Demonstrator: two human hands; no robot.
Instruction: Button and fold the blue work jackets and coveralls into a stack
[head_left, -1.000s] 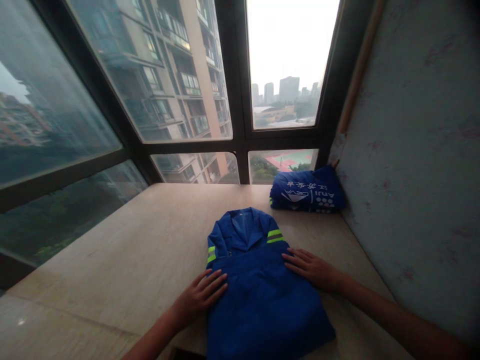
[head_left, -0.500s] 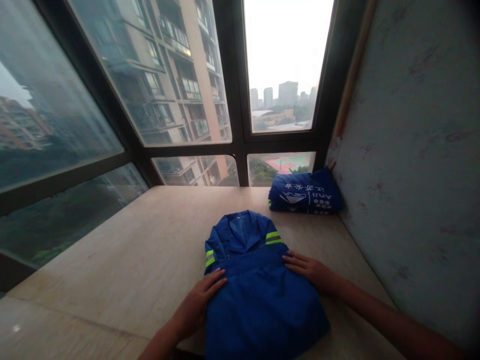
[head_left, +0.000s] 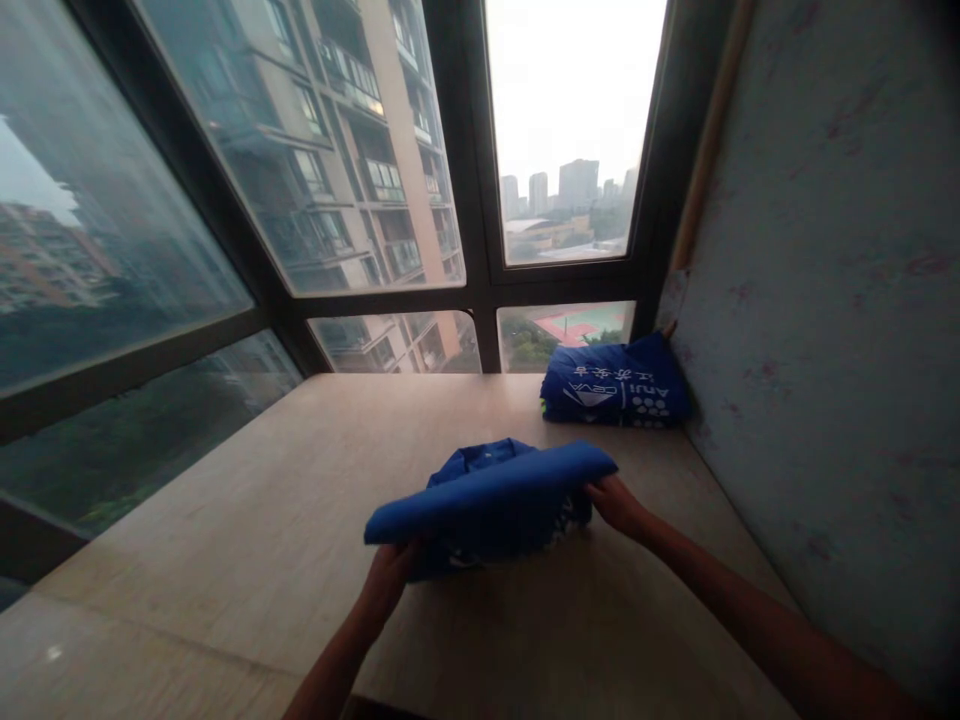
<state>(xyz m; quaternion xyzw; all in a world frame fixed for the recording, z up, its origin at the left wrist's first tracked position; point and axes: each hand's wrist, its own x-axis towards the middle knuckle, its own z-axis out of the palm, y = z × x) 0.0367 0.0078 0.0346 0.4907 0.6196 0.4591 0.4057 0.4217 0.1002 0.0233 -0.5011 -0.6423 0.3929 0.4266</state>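
Note:
A blue work jacket (head_left: pixel 487 490) lies on the pale sill in front of me, its lower part lifted and doubled over toward the collar. White print shows on the shaded underside of the fold. My left hand (head_left: pixel 390 575) grips the fold near its left end, the fingers partly hidden beneath the cloth. At the right end, my right hand (head_left: pixel 619 502) pinches the fabric edge. The collar peeks out behind the raised fold, and the reflective sleeve bands are covered.
A second blue garment (head_left: pixel 615 385), folded with white lettering, sits at the back right by the wallpapered wall (head_left: pixel 825 330). Dark window frames (head_left: pixel 480 290) border the stone sill (head_left: pixel 225 520) at the back and left.
Both hands were lying flat on the jacket's sides. They have since taken hold of its lower part and folded it up and away from me, over the sleeves and chest.

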